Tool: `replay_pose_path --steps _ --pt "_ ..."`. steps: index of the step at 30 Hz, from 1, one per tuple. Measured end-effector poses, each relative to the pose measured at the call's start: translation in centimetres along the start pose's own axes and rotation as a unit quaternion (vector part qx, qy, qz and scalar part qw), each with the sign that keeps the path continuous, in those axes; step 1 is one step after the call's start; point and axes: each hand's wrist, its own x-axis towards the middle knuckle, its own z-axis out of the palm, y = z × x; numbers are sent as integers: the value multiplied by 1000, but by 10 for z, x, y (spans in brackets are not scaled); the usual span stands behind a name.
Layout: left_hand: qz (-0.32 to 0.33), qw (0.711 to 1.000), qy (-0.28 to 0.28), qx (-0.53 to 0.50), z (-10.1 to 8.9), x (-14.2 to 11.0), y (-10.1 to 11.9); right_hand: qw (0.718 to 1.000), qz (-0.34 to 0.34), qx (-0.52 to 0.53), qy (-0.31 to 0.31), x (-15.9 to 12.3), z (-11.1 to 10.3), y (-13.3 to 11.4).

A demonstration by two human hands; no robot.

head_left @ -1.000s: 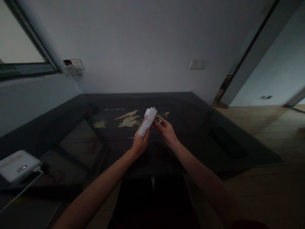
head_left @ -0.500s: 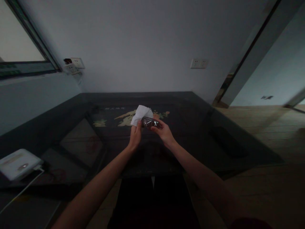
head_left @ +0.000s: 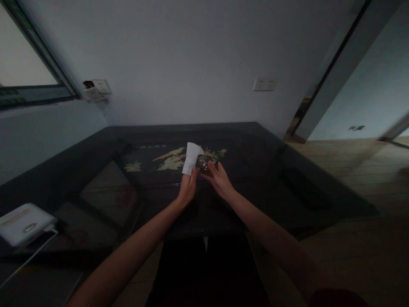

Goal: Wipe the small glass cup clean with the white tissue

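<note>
Both hands meet above a dark glass-topped table. My left hand grips a white tissue that stands up from its fingers. My right hand holds a small dark shiny object, too dim to identify, pressed right against the tissue. Under the hands, the table top shows a painted bird and leaf picture.
A white device with a cable lies at the table's near left corner. Wall sockets sit on the back wall and more sockets by the window at left. Wooden floor opens to the right.
The tissue shifted from wrapped upright in my left hand to spread behind the shiny object, then upright again beside it. My right hand turned the object and both hands stayed close together.
</note>
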Motion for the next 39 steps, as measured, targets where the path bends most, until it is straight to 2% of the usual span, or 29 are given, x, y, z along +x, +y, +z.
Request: replay_pose_path --steps 4,8,12,14,16,19,27,32,39 --pt "-57 998 -1 -5 1 3 -8 998 62 30 -7 3 -2 6" --pt "-149 988 49 1 -4 8 -11 991 119 60 -19 7 -6 9" --pt "-211 972 101 -1 -9 11 -14 994 96 38 -38 7 -8 8" --pt "-221 968 117 -11 -9 11 -15 995 83 26 -43 6 -8 7" --pt "-200 973 115 -26 -8 10 -15 996 77 23 -48 6 -8 6" --pt "-133 986 95 -39 -8 9 -14 995 73 21 -64 4 -7 4" --pt "1 999 39 20 -7 -2 -5 994 50 48 -90 1 0 -2" --pt "69 993 -39 87 -3 -8 -8 993 58 64 -76 2 0 -4" --pt "191 969 -81 137 -5 -2 6 994 35 76 -67 2 0 -4"
